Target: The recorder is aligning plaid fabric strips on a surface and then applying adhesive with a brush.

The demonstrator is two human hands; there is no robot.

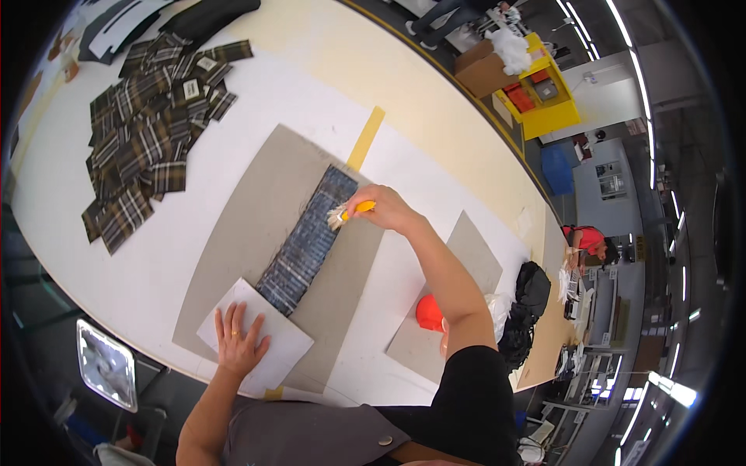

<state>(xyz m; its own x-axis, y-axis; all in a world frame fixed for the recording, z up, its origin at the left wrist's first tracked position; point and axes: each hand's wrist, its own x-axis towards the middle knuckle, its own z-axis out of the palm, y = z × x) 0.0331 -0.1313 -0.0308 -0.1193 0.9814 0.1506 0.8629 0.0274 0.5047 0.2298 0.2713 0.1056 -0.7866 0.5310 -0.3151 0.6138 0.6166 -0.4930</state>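
A long strip of dark blue plaid fabric (299, 245) lies slantwise on a grey board (233, 202), its surface patchy. My right hand (382, 208) is closed round the yellow handle of a paintbrush (339, 217), whose pale bristles are at the strip's right edge, toward its far end. Fingers spread, my left hand (242, 342) lies flat on a white sheet (284, 338), which covers the strip's near end. A narrow yellow tape strip (367, 138) shows beyond the far end of the fabric.
Brown plaid fabric pieces (148, 132) are heaped at the far left, with dark garments (203, 22) behind. Right of my right arm stand a red container (428, 312) and a black bundle (528, 311). A yellow bin (553, 109) stands past the table edge. Another person (588, 241) bends at the right.
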